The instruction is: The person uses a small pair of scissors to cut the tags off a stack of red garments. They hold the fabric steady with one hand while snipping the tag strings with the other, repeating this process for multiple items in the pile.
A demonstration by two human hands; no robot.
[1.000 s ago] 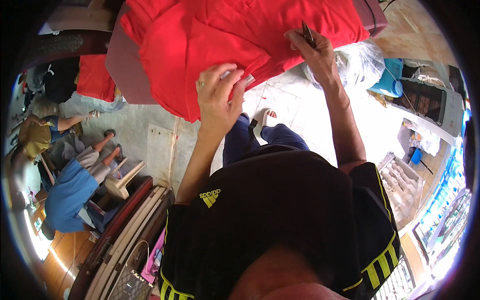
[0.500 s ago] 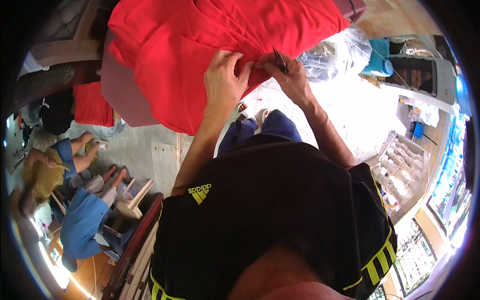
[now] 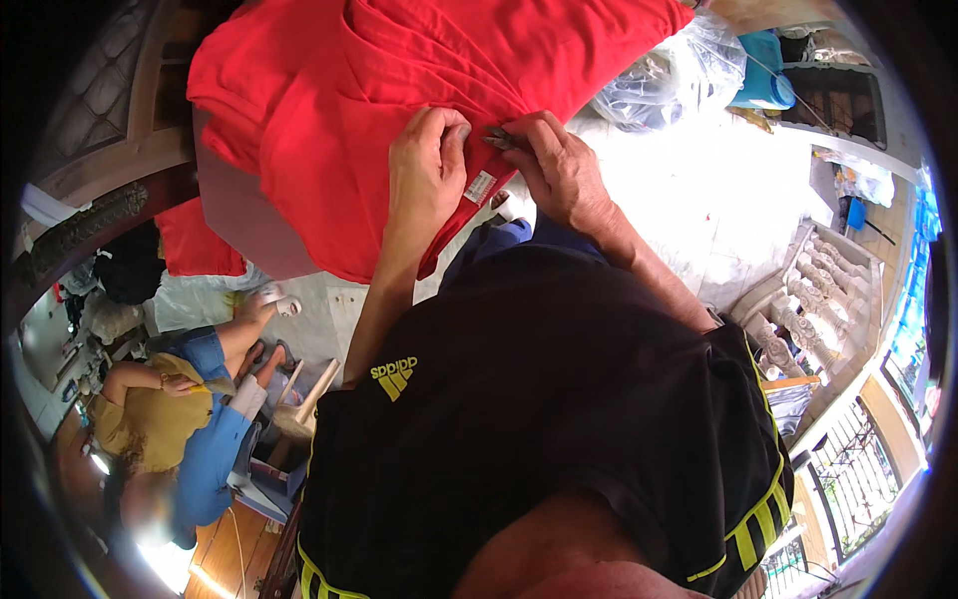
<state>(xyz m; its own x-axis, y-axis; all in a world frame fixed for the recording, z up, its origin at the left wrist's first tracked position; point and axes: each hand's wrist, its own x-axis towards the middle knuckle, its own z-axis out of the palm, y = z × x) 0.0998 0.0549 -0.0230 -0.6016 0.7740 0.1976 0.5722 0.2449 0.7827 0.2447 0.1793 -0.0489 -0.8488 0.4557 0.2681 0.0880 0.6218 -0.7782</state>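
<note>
A large spread of red cloth [image 3: 329, 110], seemingly a pile of garments, covers a mauve tabletop [image 3: 239, 215]. My left hand [image 3: 424, 165] lies on it, thumb and fingers pinched at the cloth near its front edge. My right hand [image 3: 564, 170] is closed around small dark metal thread snips [image 3: 499, 138], whose tips point left, close to my left fingertips. Just below, between the two hands, a small white label [image 3: 481, 187] shows on the red cloth. Whether the blades touch the cloth or a thread is too small to tell.
A clear plastic bag [image 3: 674, 75] and a blue container [image 3: 766, 70] stand right of the table. At lower left two people sit, one in a mustard top [image 3: 150, 414], one in blue [image 3: 210, 459], near a pale stool [image 3: 304, 409]. More red cloth [image 3: 200, 238] lies left.
My right hand has turned the snips from pointing up to pointing left, toward my left fingers. The white label has come into sight. The person in mustard has shifted right.
</note>
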